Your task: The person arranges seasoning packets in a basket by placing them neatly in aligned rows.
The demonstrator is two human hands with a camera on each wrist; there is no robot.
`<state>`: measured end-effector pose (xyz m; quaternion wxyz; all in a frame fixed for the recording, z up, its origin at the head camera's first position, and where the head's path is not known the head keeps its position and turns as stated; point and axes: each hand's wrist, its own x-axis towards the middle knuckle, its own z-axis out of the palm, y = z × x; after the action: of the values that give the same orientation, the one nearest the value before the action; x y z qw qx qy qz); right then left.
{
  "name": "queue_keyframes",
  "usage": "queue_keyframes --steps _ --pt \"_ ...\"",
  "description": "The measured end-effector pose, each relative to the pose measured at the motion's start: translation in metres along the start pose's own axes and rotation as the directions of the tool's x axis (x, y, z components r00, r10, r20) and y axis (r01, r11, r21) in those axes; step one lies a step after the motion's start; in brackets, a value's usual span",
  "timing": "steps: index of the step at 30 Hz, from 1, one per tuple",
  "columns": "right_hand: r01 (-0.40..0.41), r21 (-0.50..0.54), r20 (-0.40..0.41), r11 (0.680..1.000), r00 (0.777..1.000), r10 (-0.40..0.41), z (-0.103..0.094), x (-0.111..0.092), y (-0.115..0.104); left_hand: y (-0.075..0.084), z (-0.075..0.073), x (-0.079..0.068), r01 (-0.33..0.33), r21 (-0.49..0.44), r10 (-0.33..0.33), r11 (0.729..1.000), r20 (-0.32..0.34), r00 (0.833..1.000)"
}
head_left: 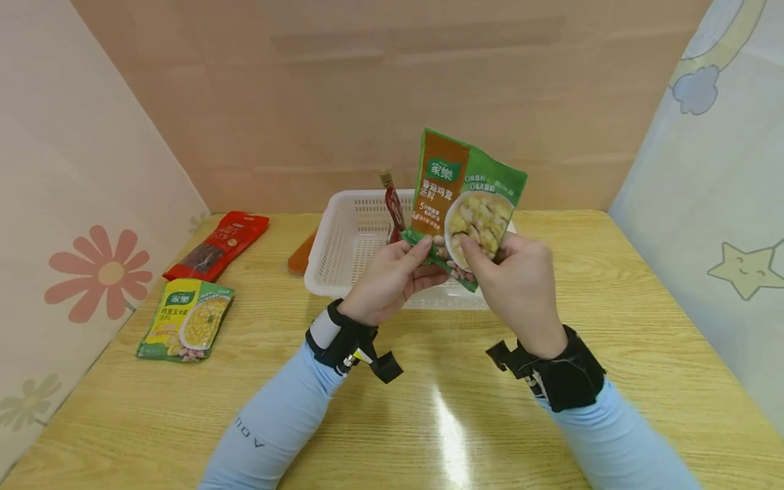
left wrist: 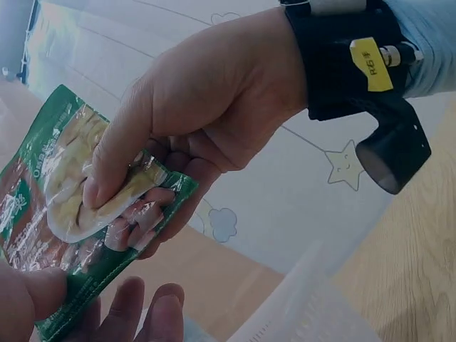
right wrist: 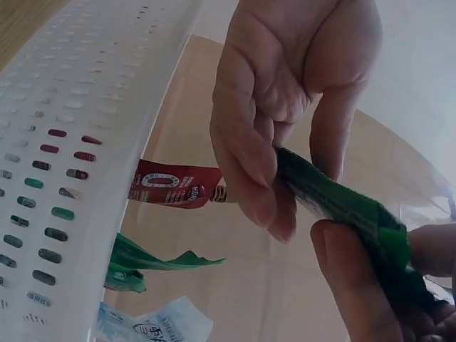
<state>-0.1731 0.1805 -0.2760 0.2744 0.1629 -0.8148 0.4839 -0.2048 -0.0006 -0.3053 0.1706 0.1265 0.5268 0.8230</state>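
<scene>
A green and brown soup mix packet [head_left: 453, 197] is held up between both hands, its printed front with a soup bowl picture showing in the head view. My left hand [head_left: 398, 279] pinches its lower left corner, thumb on the front. With the thumb over the bowl picture, my right hand [head_left: 523, 292] grips the lower right edge; the left wrist view shows this right hand [left wrist: 206, 100] closely. Behind the hands stands a white plastic basket [head_left: 349, 224]. A red sauce bottle [head_left: 395, 207] leans in it, and a green packet [right wrist: 142, 263] pokes above its rim.
On the left of the wooden table [head_left: 263, 395] lie a red packet [head_left: 220, 245] and a yellow and green soup packet [head_left: 186, 320]. An orange item [head_left: 302, 255] is partly hidden by the basket. A bluish-white packet [right wrist: 157, 324] shows past the basket's rim.
</scene>
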Motion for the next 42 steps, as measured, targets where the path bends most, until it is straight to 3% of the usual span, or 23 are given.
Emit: queue_keyframes --steps 4,13,18,21,24,27,28,30,33,35,38,40,42 --pt "0.035 -0.033 0.067 0.999 0.997 -0.032 0.002 -0.004 -0.005 0.001 -0.003 -0.001 -0.009 -0.045 0.009 0.999 -0.007 1.000" --pt "0.062 0.008 0.227 0.998 0.972 -0.062 -0.002 -0.008 -0.016 0.006 -0.010 0.001 0.001 -0.170 -0.021 0.985 -0.119 0.993" --pt "0.046 0.111 0.321 0.993 0.944 -0.080 -0.001 -0.010 -0.019 0.009 -0.014 0.001 0.008 -0.314 -0.038 0.949 -0.091 0.995" --pt "0.036 0.088 0.357 0.995 0.932 -0.065 0.002 -0.010 -0.018 0.012 -0.016 0.000 0.030 -0.369 -0.061 0.929 -0.074 0.995" --pt "-0.066 0.117 0.412 0.991 0.911 0.012 0.003 -0.008 -0.015 0.014 -0.016 -0.001 0.052 -0.374 -0.082 0.926 -0.065 0.995" --pt "-0.201 0.188 0.473 0.961 0.876 0.090 0.006 -0.006 -0.010 0.014 -0.016 -0.002 0.065 -0.360 -0.087 0.931 -0.045 0.995" --pt "-0.226 0.199 0.485 0.954 0.868 0.105 0.007 -0.006 -0.009 0.014 -0.015 -0.002 0.068 -0.354 -0.087 0.933 -0.038 0.996" --pt "-0.198 0.185 0.477 0.963 0.875 0.088 0.010 -0.007 -0.008 0.013 -0.014 -0.002 0.067 -0.345 -0.078 0.936 -0.019 0.997" --pt "-0.048 0.110 0.393 0.993 0.919 0.001 0.016 -0.011 -0.008 0.009 -0.012 -0.001 0.053 -0.302 -0.054 0.952 0.005 0.999" --pt "0.035 0.070 0.301 0.997 0.952 -0.055 0.020 -0.014 -0.008 0.008 -0.011 0.000 0.032 -0.240 -0.037 0.970 -0.017 0.999" --pt "0.083 0.036 0.191 0.996 0.978 -0.088 0.025 -0.018 -0.006 0.009 -0.009 0.000 -0.010 -0.033 0.007 0.999 -0.080 0.997" --pt "0.105 -0.024 0.133 0.994 0.986 -0.101 0.028 -0.019 -0.005 0.014 -0.006 -0.004 -0.072 0.139 0.092 0.988 -0.141 0.986" --pt "0.125 -0.091 0.108 0.988 0.987 -0.115 0.029 -0.020 -0.002 0.023 -0.002 -0.011 -0.146 0.291 0.204 0.946 -0.180 0.962"
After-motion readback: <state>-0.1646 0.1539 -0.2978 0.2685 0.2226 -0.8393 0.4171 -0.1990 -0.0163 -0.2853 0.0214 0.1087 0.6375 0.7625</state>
